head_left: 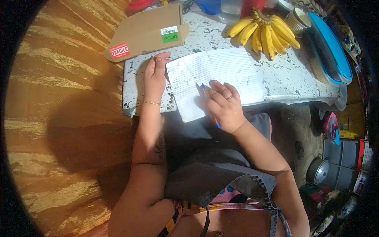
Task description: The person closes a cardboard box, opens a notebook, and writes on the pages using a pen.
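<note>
An open ruled notebook (233, 63) lies on the table, its lower left part reaching past the front edge. Handwriting covers the upper part of the left page, and faint round pen marks show on the right page. My right hand (226, 104) rests over the middle of the notebook, closed round a pen (203, 86) with blue ends. My left hand (156, 77) is at the notebook's upper left edge, fingers stretched out and thumb raised. Whether its fingertips touch the paper is hard to make out.
A cardboard box (146, 33) with FRAGILE and GOOD stickers stands behind my left hand. Behind the notebook lie bananas (268, 33), with stacked paper cups (298, 19) and a blue-lidded container (329, 47) to the right. A gold cloth (67, 118) hangs at left.
</note>
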`<action>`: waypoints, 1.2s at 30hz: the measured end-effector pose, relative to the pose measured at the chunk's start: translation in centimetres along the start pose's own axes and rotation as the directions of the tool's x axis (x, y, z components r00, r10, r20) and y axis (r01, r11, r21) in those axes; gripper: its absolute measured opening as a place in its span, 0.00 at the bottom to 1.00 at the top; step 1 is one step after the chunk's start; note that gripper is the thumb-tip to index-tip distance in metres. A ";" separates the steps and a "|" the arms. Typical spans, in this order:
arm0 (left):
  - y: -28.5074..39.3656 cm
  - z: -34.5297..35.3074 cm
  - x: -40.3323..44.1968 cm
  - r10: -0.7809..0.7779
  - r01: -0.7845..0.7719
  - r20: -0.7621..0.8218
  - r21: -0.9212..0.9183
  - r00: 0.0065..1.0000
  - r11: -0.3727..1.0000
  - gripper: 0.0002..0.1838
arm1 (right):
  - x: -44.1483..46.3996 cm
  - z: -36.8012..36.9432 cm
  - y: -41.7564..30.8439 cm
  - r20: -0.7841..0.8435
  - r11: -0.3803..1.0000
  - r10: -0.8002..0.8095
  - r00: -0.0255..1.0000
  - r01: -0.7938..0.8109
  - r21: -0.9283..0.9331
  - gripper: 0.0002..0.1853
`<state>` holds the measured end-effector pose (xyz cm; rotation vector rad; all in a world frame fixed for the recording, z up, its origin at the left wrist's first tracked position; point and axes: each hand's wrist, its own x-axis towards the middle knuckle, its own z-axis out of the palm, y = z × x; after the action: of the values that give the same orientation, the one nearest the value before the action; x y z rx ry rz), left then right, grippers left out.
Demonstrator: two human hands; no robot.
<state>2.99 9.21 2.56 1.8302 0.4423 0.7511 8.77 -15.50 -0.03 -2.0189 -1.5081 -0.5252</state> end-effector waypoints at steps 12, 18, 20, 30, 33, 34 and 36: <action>-0.5 0.2 0.1 0.006 -0.006 0.016 -0.062 1.000 0.998 0.27 | 0.0 0.2 0.1 0.003 1.000 -0.005 1.000 0.005 -0.018 0.14; -0.8 0.1 0.2 0.031 -0.030 0.020 -0.064 0.999 0.997 0.27 | 0.0 0.2 0.2 -0.004 1.000 -0.008 1.000 0.008 -0.029 0.14; -0.7 0.1 0.2 0.033 -0.031 0.020 -0.067 0.999 0.997 0.28 | 0.0 0.2 0.2 -0.006 0.999 -0.010 1.000 0.010 -0.032 0.14; -0.6 0.2 0.1 0.028 -0.028 0.011 -0.045 1.000 0.999 0.28 | -0.1 0.2 0.2 -0.010 1.000 -0.019 1.000 0.018 -0.024 0.15; -0.6 0.2 0.1 0.032 -0.031 0.007 -0.038 0.999 0.999 0.28 | -0.1 0.3 0.2 -0.012 1.000 -0.021 1.000 0.020 -0.019 0.15; -0.5 0.2 0.1 0.029 -0.029 0.006 -0.036 1.000 0.999 0.27 | -0.2 0.3 0.2 -0.012 1.000 -0.021 1.000 0.021 -0.018 0.16; -0.2 0.2 0.0 -0.002 0.002 0.011 0.012 1.000 1.000 0.30 | -0.2 0.3 0.2 -0.001 1.000 -0.014 1.000 0.014 -0.013 0.16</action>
<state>3.12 9.16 2.34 1.8438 0.4423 0.7378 8.91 -15.49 -0.40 -2.0192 -1.5238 -0.5430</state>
